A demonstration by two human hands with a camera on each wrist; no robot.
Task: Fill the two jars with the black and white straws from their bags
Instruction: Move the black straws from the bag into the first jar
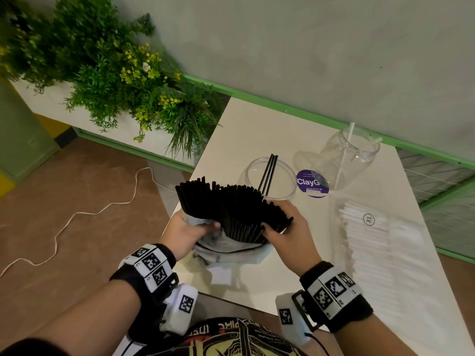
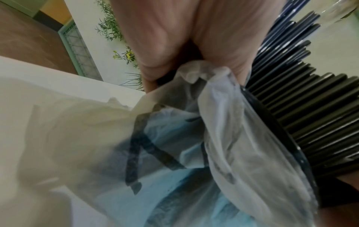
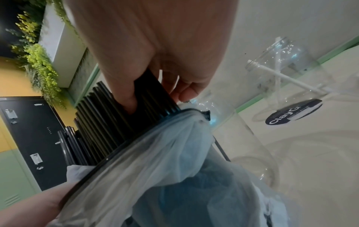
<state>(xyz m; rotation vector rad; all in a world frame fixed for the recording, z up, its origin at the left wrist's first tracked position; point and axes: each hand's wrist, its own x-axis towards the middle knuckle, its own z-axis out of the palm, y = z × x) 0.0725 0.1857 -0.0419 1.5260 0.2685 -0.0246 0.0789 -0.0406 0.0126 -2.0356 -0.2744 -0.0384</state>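
Left hand (image 1: 183, 233) fingers bunch bag (image 1: 231, 250) mouth; right hand (image 1: 288, 227) fingers pinch black straws (image 1: 231, 206) just before near jar (image 1: 280, 176).

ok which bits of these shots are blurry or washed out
Head view: the plants at the edge are smeared, and the white straws in their bag wash into the pale table. Left wrist view: the bag is soft and out of focus, the black straws sharper. Right wrist view: the near jar is hazy.
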